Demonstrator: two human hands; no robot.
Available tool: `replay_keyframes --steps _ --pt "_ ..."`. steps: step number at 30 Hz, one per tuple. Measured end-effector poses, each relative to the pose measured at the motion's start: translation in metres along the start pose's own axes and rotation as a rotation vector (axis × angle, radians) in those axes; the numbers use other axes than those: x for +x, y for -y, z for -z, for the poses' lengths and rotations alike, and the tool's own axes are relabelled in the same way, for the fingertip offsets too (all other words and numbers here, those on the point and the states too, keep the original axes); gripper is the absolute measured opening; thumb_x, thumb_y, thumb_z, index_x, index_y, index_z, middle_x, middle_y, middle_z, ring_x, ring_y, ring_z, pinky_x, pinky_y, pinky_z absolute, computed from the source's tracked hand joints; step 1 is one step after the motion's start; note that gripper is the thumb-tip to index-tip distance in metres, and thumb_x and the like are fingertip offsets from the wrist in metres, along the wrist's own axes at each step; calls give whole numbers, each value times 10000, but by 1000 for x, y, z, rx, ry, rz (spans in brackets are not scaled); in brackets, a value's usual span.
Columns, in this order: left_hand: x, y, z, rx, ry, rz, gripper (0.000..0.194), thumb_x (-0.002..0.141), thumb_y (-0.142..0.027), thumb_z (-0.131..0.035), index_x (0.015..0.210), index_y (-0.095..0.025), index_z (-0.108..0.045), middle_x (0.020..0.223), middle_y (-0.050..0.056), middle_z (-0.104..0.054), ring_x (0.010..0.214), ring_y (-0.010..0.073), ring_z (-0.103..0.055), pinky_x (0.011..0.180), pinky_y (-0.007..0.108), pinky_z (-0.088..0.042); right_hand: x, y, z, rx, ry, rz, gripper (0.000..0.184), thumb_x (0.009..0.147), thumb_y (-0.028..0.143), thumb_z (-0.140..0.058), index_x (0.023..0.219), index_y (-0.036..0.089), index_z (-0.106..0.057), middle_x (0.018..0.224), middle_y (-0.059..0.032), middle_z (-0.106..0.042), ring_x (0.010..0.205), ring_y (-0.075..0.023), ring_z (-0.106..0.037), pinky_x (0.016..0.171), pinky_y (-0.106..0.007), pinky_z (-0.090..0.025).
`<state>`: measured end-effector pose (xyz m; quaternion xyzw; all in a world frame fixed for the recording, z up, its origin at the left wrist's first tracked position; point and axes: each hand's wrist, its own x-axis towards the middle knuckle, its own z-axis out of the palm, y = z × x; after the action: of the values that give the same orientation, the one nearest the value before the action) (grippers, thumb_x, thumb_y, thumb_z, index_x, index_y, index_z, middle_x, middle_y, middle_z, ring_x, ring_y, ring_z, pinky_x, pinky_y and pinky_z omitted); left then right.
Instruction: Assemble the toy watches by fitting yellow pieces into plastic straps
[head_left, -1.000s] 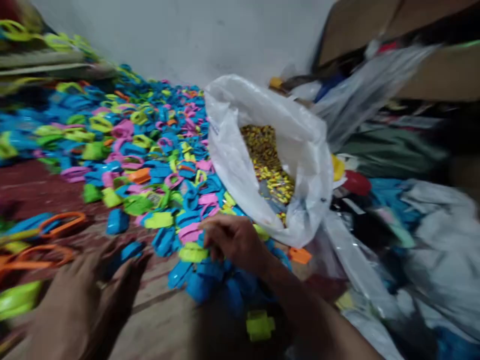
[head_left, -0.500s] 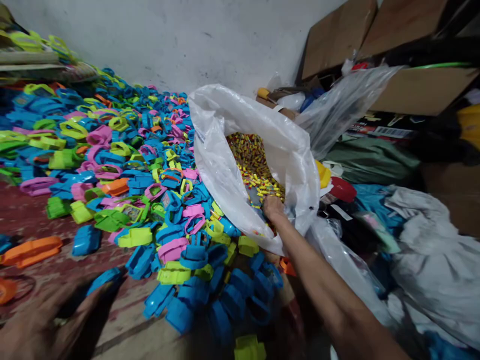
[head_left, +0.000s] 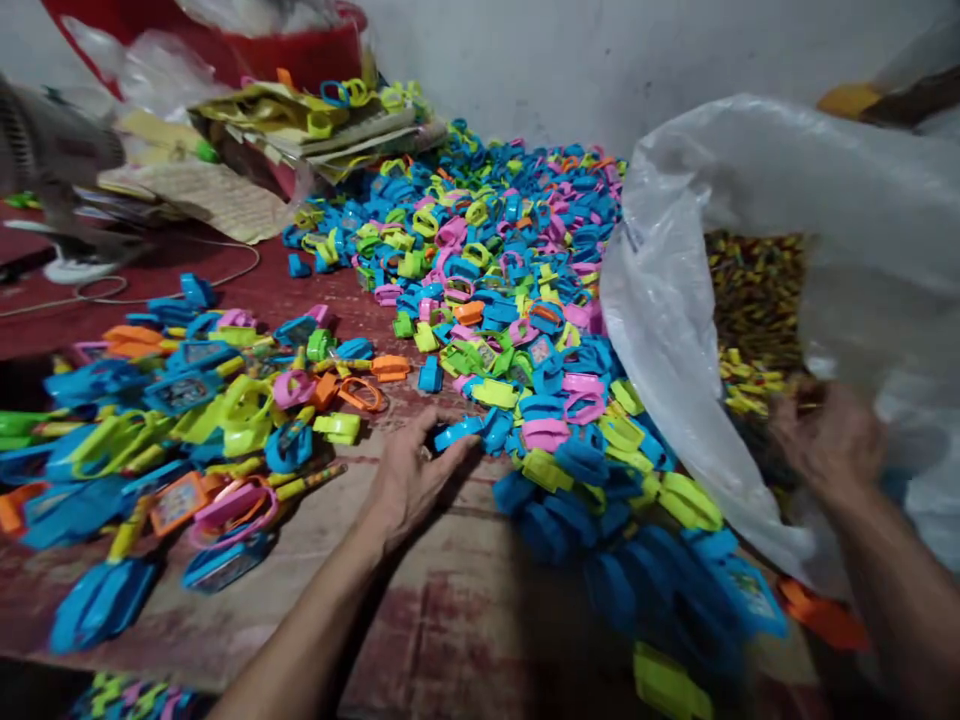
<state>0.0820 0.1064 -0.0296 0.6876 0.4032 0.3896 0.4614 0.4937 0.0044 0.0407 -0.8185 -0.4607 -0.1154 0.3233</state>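
Left hand point(head_left: 409, 475) around blue piece point(head_left: 459, 432); right hand point(head_left: 832, 435) inside white bag point(head_left: 660, 300), grip unclear.

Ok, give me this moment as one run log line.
left hand: holding blue plastic piece | right hand: at mouth of open white bag, beside small yellow pieces, grip unclear

Scuffed, pale wall point(head_left: 510, 70) behind

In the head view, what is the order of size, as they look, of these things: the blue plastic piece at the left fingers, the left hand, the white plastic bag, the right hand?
1. White plastic bag
2. Left hand and right hand, too alike to rank
3. Blue plastic piece
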Motion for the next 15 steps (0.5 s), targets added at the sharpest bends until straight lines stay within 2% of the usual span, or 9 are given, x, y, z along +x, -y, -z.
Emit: replay_keyframes --steps 1,2,4,6,7,8,10,12,15 --pt "-1 0 -1 -42 9 9 281 824 -427 -672 954 -178 -671 787 28 -676 689 159 -576 634 264 -447 -5 19 5 -64 -106 -71 136 820 420 -527 786 292 -559 664 -61 -545 801 -359 -635 727 -499 -471" --pt "-1 -1 -2 -84 18 15 294 814 -440 -685 948 -178 -677 798 32 -681 704 164 -585 647 267 -454 -14 42 10 -73 -142 -100 152 809 436 -538 800 286 -559 709 -64 -570 802 -344 -632 739 -485 -469" --pt "-3 -3 -3 -152 57 26 313 790 -448 -714 940 -175 -686 817 40 -692 730 173 -601 668 274 -466 -36 98 12 175 -29 43 172 774 423 -598 836 264 -576 778 -51 -617 727 -262 -622 680 -390 -477" --pt "-5 -8 -4 -215 102 33 331 776 -423 -738 993 -177 -695 892 57 -713 795 189 -625 715 285 -480 -62 152 4 355 328 194 156 787 380 -621 851 237 -617 748 -23 -641 660 -198 -610 629 -319 -469" --pt "-6 -11 -5 -257 121 33 341 783 -404 -737 1039 -182 -696 966 69 -721 862 202 -636 762 292 -486 -74 174 -3 396 457 289 150 808 363 -610 864 227 -639 758 -20 -651 675 -182 -612 636 -299 -467" --pt "-7 -15 -5 -300 138 35 347 798 -386 -727 1082 -190 -694 1050 77 -717 939 212 -636 817 300 -485 -85 190 -10 428 498 343 133 818 336 -599 864 221 -646 730 -12 -640 645 -165 -591 617 -283 -454" --pt "-10 -20 -5 -378 158 64 321 826 -364 -702 1105 -205 -696 1114 71 -707 997 205 -630 866 294 -478 -101 209 -26 515 552 314 105 814 320 -608 830 217 -623 666 4 -620 589 -146 -567 573 -264 -441" --pt "-13 -23 -5 -460 183 155 265 839 -375 -685 1042 -205 -696 963 46 -715 834 160 -638 754 261 -488 -110 213 -38 675 648 134 132 815 342 -622 810 220 -573 628 14 -627 549 -144 -579 535 -255 -450" --pt "-14 -23 -8 -655 226 291 235 831 -387 -687 973 -205 -644 735 -6 -642 581 96 -539 565 215 -421 -113 212 -49 908 745 -89 232 806 407 -650 796 218 -515 600 25 -630 518 -140 -590 507 -248 -465"
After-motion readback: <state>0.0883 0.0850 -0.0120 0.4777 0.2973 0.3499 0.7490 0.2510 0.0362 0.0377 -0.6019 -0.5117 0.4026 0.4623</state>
